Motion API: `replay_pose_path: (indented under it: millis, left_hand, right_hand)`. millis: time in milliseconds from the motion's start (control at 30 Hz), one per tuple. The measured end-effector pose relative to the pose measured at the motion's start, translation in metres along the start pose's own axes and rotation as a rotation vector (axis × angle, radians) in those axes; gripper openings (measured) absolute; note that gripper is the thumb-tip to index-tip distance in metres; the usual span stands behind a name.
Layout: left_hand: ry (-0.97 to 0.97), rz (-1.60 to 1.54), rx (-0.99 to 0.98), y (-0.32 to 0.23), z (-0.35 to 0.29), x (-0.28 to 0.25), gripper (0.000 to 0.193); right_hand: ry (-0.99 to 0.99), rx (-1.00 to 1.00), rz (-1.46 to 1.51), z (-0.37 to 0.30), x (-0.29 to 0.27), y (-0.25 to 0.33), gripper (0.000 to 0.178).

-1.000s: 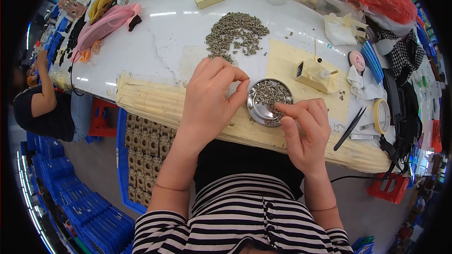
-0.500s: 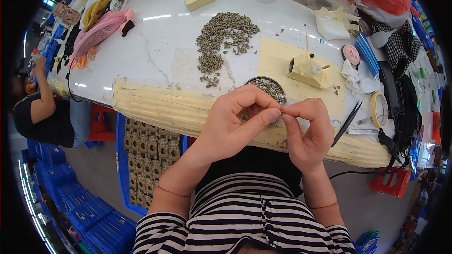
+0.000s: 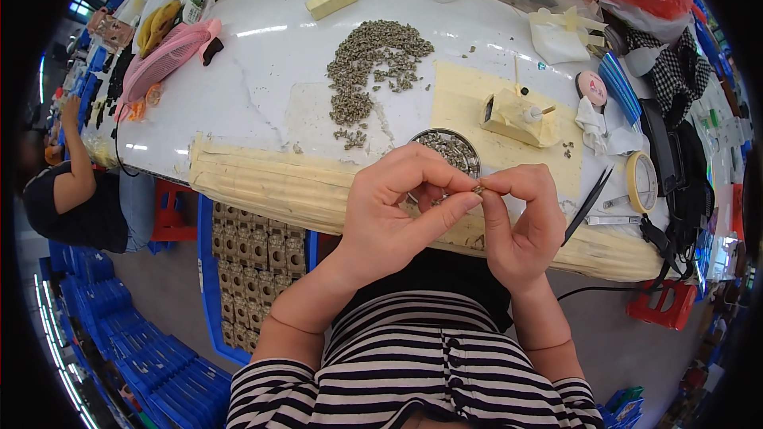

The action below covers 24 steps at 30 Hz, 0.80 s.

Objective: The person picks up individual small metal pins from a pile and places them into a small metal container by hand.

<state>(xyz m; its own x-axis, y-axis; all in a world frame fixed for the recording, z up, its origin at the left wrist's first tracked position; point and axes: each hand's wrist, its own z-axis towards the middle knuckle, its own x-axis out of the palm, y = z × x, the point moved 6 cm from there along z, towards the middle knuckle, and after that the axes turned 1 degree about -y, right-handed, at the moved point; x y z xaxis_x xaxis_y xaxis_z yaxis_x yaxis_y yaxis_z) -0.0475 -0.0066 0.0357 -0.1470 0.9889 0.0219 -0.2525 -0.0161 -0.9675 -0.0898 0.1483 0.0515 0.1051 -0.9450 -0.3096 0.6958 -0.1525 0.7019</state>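
A tiny part [image 3: 478,189] lies between left grip [image 3: 405,210] and right grip [image 3: 522,226].

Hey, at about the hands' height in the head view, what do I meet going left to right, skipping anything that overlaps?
Co-worker → red stool → blue tray → left hand → small metallic part at both hands' fingertips → right hand → black tweezers → tape roll.
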Motion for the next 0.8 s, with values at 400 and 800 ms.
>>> replay_pose_path:
  millis: [400,800]
  left_hand:
    - [-0.110,0.177,0.212,-0.011,-0.002,0.001,0.021]
    - [-0.194,0.323,0.291,-0.014,-0.005,0.003,0.021]
  right_hand:
    - [0.045,0.001,0.024,0.003,0.002,0.001,0.015]
    - [0.093,0.175,0.182,-0.001,0.001,-0.010,0.003]
